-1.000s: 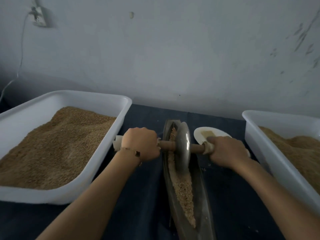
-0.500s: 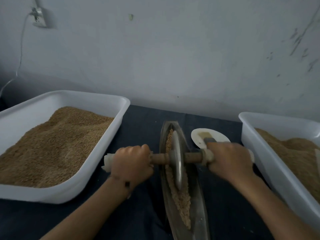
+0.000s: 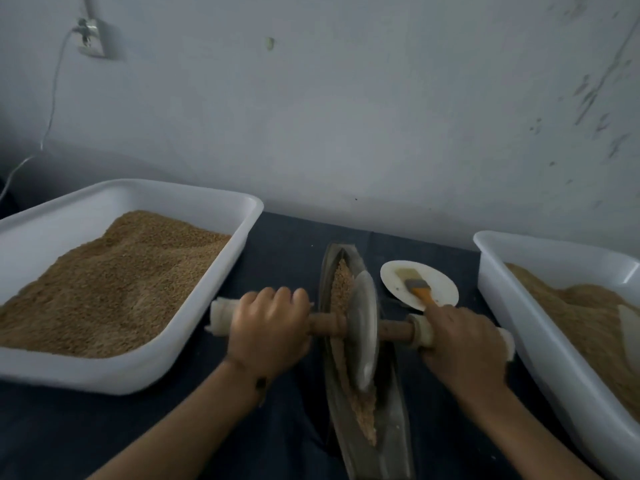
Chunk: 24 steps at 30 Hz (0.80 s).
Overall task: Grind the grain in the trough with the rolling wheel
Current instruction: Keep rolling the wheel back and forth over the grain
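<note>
The rolling wheel is seated mid-trough, its axle lying crosswise. The left hand and right hand are each clenched around an axle handle, equally near. Grain is strung along the trough's fore-aft length, so travel is judged lengthwise.

1. A plain, dim workroom for hand-processing grain, not a finished kitchen.
2. A bare, scuffed pale wall carries a surface-mounted socket with a trailing cable.
3. A table under dark cloth holds two large white tubs, both heaped with brown grain.
4. Between them lies a narrow boat-shaped metal trough with a rolling wheel, beside a small white plate bearing a brush.
</note>
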Motion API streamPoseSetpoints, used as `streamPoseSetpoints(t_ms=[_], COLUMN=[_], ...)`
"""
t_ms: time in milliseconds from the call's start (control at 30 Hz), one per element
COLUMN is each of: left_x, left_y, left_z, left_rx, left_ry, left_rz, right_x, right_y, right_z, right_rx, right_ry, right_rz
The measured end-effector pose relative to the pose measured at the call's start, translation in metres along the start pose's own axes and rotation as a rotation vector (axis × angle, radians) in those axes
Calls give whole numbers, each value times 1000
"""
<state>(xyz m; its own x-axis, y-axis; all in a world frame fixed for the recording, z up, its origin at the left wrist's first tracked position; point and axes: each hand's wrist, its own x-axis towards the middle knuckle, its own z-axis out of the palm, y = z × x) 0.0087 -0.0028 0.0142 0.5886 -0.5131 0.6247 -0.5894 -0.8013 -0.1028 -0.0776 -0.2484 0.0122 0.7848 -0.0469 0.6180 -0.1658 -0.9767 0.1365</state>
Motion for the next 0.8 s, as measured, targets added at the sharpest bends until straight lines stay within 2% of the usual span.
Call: streamPoseSetpoints(t_ms=[33,67,133,167,233,300,400,500,567,600,667,800], left_x=[-15,-26,-32,-28,-12,12,48,75,86,88,84,31], left_y=[3,5,6,5,3,-5,-25,-35,-35,-33,-26,-1], left_z=[0,1,2,2,2,4,17,28,28,25,17,2], left_rx=[3,7,29,19,-32,-33,-142,-222,-230,-202,-100,34], left_ry=[143,227,284,249,83,-175,-537,-712,-753,-740,-610,-143], left_rz=[21,20,34,38,7,-67,-142,-180,-176,-160,-118,40], right_x=[-14,-23,-26,-22,-4,26,70,106,113,109,84,9], right_y=[2,3,3,2,-1,1,8,8,9,11,10,0], right_z=[-4,-6,-7,-6,-2,-1,9,15,17,18,20,23], right_rx=[39,70,90,94,50,-50,-29,33,67,84,96,131], right_ry=[163,247,246,210,37,-237,-540,-797,-861,-815,-592,-37], right_rz=[-66,-114,-140,-126,-63,-1,26,88,125,131,144,84])
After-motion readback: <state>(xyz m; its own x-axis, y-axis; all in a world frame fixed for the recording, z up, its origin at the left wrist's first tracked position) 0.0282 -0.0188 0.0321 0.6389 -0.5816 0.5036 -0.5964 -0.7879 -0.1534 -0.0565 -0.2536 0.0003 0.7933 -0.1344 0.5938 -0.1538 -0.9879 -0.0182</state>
